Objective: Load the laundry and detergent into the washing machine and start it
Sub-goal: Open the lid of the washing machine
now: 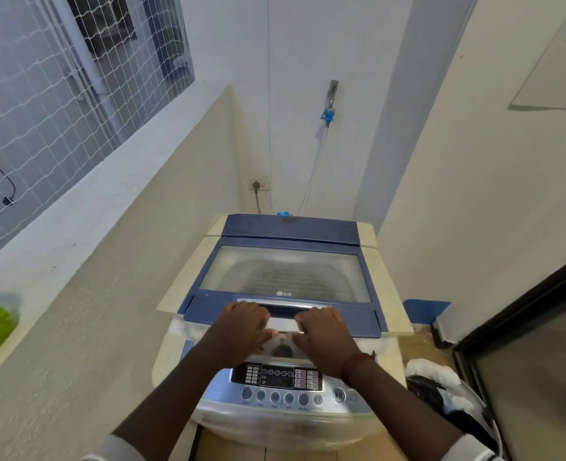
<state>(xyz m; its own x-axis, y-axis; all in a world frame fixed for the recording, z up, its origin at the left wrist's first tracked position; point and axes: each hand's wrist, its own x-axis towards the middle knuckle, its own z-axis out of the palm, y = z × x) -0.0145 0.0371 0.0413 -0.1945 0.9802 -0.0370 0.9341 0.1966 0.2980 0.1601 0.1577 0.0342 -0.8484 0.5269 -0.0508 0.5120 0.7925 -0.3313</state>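
**A:** What is each grip doing?

**B:** Both are closed on the lid. The left hand (241, 322) and right hand (324, 327) sit side by side with a small gap between them. Their fingers curl over the handle (285, 306) at the near edge of the lid (285, 274).

**A:** Which way does that handle run?

**B:** Crosswise, left to right, so both hands meet it squarely and neither is nearer. The hinge looks to be at the far edge by the wall (308, 144). I judge the lift goes up and away from the person.

**A:** And the laundry?

**B:** Seemingly not in yet. A heap of white and dark laundry (437, 384) lies low beside the washing machine (275, 417). It is right of the control panel (281, 380), nearer the right hand.
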